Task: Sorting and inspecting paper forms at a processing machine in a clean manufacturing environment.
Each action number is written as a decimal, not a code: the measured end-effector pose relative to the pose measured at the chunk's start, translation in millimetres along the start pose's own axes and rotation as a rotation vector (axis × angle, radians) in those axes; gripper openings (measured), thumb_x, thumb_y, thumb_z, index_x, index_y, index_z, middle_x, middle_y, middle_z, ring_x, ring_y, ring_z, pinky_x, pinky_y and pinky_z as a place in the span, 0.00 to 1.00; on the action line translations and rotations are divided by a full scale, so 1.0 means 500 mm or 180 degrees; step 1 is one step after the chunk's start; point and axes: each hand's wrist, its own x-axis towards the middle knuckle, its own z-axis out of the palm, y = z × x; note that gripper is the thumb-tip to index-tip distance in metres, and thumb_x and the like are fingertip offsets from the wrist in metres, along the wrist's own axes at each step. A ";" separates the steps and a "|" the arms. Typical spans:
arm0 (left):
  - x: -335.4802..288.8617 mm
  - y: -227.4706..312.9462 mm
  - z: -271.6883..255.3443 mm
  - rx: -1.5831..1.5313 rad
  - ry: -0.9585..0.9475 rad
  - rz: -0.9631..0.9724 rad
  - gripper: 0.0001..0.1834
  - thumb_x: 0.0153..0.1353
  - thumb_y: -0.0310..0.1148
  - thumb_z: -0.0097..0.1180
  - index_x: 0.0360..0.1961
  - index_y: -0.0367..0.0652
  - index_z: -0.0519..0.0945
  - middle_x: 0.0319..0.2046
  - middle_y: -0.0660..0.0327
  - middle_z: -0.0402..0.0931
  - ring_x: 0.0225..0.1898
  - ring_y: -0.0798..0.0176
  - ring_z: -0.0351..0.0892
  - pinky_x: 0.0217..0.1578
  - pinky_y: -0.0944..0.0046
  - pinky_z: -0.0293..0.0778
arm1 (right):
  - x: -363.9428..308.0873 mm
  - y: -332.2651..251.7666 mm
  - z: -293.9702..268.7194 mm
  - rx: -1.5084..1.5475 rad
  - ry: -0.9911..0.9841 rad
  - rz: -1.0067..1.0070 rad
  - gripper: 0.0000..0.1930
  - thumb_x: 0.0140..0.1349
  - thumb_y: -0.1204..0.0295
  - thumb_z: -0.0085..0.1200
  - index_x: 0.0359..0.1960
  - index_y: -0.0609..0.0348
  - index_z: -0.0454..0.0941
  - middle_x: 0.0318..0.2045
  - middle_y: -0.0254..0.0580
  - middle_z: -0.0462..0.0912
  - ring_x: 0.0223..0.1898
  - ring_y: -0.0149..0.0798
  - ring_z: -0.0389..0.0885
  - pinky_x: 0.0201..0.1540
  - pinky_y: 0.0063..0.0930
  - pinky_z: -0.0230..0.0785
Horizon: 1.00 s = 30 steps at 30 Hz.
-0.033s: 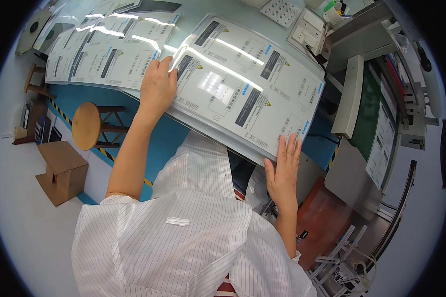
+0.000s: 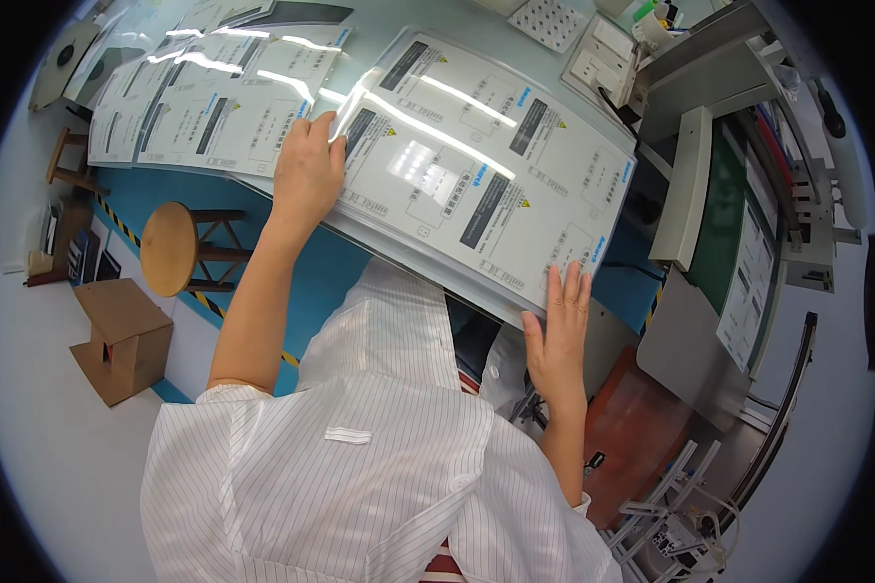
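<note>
In the head view, your stack of clear-faced printed sheets lies on the table in front of you, its near edge toward your body and its near right corner under your right hand. That hand's thumb stands apart, its longer fingers extended and side by side at the corner. Your left hand is at the stack's left edge, fingers bent and close together; you cannot be told from here whether they pinch the edge, as their undersides are hidden. Bright glare crosses the top sheet and hides some of its print.

To your left, other sheets overlap on the table, near your left hand. Beyond the stack sit a white tray and a pale socket panel. At your right a machine stands close by the table, with a printed sheet on its green bed.

Counted: two wooden stools and one cardboard box at your left, one tray, one panel, one stack in front of you. How many sheets the stack has cannot be told.
</note>
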 end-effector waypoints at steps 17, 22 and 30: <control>0.004 -0.031 0.015 -0.0020 0.0186 0.0143 0.16 0.61 0.31 0.53 0.49 0.37 0.76 0.43 0.49 0.73 0.47 0.47 0.71 0.51 0.55 0.66 | -0.118 0.589 -0.105 -0.1560 0.1559 0.2725 0.34 0.69 0.49 0.39 0.69 0.59 0.54 0.68 0.64 0.52 0.70 0.60 0.48 0.68 0.56 0.44; 0.021 -0.034 0.045 -0.0124 0.0213 0.0190 0.15 0.64 0.35 0.52 0.48 0.38 0.77 0.42 0.51 0.74 0.45 0.50 0.72 0.48 0.56 0.67 | -0.108 0.654 -0.130 -0.1686 0.1630 0.2955 0.31 0.69 0.52 0.40 0.67 0.59 0.57 0.67 0.60 0.56 0.70 0.57 0.51 0.67 0.60 0.43; 0.018 -0.028 0.064 -0.0119 0.0247 -0.0135 0.16 0.65 0.37 0.49 0.49 0.39 0.78 0.43 0.53 0.73 0.47 0.51 0.71 0.51 0.56 0.65 | -0.102 0.704 -0.167 -0.1793 0.1818 0.2940 0.27 0.70 0.58 0.40 0.65 0.58 0.61 0.67 0.54 0.60 0.70 0.53 0.52 0.68 0.59 0.42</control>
